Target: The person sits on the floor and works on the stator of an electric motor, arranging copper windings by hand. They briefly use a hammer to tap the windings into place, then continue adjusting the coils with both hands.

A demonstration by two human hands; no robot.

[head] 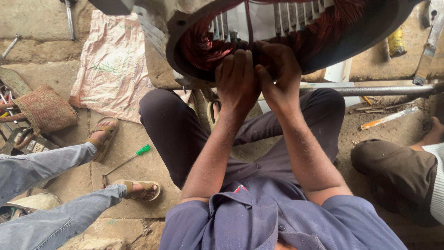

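Rough concrete floor [138, 153] w/ a pink printed sack [113, 65] is lying under everyone. Person is sitting close to a big grey metal motor housing [370, 32], at top of view, packed w/ reddish copper wire coils [203, 48]. Left hand [237, 81] & right hand [277, 74] are pressing side by side into coils, fingers curled close together, tips hidden in wire. Green-handled screwdriver [129, 159] is lying nr a sandalled foot [138, 190].

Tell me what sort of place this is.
Probably a motor-rewinding repair workshop at ground level. Both hands, left hand and right hand, press into the copper windings of a big motor stator; a screwdriver lies on the stone floor.
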